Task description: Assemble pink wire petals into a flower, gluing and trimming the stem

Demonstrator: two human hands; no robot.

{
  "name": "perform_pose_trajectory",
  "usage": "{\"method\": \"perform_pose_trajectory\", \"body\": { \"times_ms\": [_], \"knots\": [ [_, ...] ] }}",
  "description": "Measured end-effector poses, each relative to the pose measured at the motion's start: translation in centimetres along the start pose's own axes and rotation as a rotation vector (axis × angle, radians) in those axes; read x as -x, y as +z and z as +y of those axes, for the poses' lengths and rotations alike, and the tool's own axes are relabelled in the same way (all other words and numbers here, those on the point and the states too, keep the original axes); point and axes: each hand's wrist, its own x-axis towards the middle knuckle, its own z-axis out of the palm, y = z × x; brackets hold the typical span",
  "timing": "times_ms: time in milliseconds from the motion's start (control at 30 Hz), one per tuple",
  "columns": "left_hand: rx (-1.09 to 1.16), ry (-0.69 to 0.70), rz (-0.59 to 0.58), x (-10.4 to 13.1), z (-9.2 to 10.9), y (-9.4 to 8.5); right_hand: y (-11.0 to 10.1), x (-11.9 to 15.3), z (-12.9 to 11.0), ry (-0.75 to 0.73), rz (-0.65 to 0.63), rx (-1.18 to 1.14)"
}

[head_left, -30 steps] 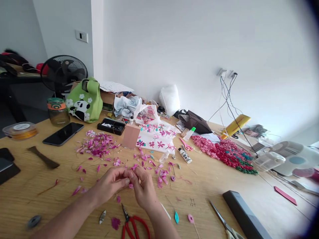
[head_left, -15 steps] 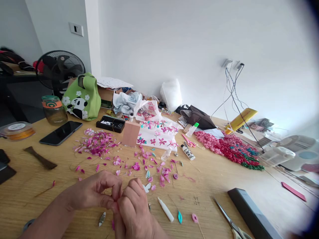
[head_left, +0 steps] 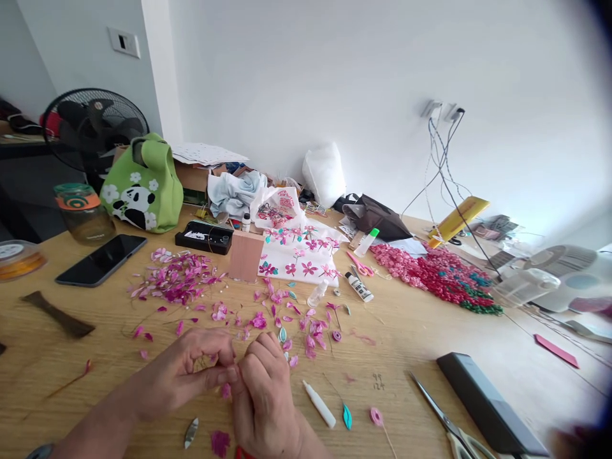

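Observation:
My left hand [head_left: 203,366] and my right hand [head_left: 265,389] meet low in the middle, over the wooden table. Thumb and index finger of my left hand pinch together against my right fist; whatever they hold is too small to make out. The right fingers are curled round something hidden, and a bit of red [head_left: 243,453] shows under that hand. A pink petal [head_left: 226,390] shows between the hands. Below lie a dark magenta petal [head_left: 220,442] and a small silvery clip [head_left: 190,433]. A white tube [head_left: 319,404] and a teal leaf [head_left: 347,416] lie to the right.
Pink petals [head_left: 179,277] spread behind my hands. Scissors [head_left: 447,424] and a long dark box [head_left: 490,401] lie at right. At left are a phone [head_left: 101,260] and a jar [head_left: 83,217]. A red and pink heap [head_left: 435,274] is at back right.
The view has shifted slightly. My hands remain together, turned a little, and more of the pink petal between them shows. The dark magenta petal and red bit below have come into sight.

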Motion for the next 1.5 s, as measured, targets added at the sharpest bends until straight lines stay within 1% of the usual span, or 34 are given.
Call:
{"method": "perform_pose_trajectory", "body": {
  "times_ms": [133, 200, 267, 333, 400, 467, 567, 633, 767, 900, 1067, 1233, 1300, 1433, 1500],
  "knots": [
    [-0.068, -0.036, 0.142, -0.4, 0.1, 1.0, -0.1, 0.1, 0.7, 0.005, 0.017, 0.077],
    [-0.084, -0.042, 0.189, -0.6, 0.3, 1.4, -0.3, -0.1, 0.9, 0.021, 0.018, 0.079],
    [-0.011, -0.065, 0.178, -0.8, 0.5, 1.5, -0.5, -0.3, 0.9, 0.093, 0.000, -0.028],
    [0.101, -0.094, 0.140, -0.8, 0.7, 1.5, -0.6, -0.6, 0.9, 0.187, -0.028, -0.174],
    [0.167, -0.110, 0.135, -0.9, 0.7, 1.7, -0.6, -0.7, 1.0, 0.264, -0.047, -0.253],
    [0.177, -0.116, 0.174, -1.0, 0.7, 1.9, -0.5, -0.7, 1.3, 0.297, -0.059, -0.250],
    [0.209, -0.129, 0.249, -1.4, 0.5, 2.3, -0.2, -0.5, 2.0, 0.301, -0.074, -0.194],
    [0.288, -0.136, 0.248, -1.7, 0.1, 2.4, 0.0, -0.4, 2.5, 0.294, -0.063, -0.163],
    [0.423, -0.148, 0.179, -1.9, -0.7, 2.1, 0.2, -0.2, 2.9, 0.313, -0.040, -0.140],
    [0.455, -0.155, 0.160, -1.9, -1.0, 1.9, 0.1, -0.2, 3.0, 0.368, -0.038, -0.146],
    [0.454, -0.175, 0.179, -1.9, -1.1, 1.9, 0.0, -0.2, 3.2, 0.455, -0.056, -0.186],
    [0.467, -0.167, 0.186, -1.9, -0.9, 1.8, 0.0, -0.2, 3.1, 0.447, -0.079, -0.184],
    [0.496, -0.164, 0.198, -1.8, -0.7, 1.9, 0.0, -0.4, 2.8, 0.459, -0.089, -0.234],
    [0.628, -0.170, 0.219, -1.9, -0.6, 2.3, 0.2, -0.8, 2.5, 0.551, -0.082, -0.526],
    [0.644, -0.181, 0.241, -2.0, -0.6, 2.4, 0.3, -0.8, 2.7, 0.579, -0.081, -0.595]
  ]
}}
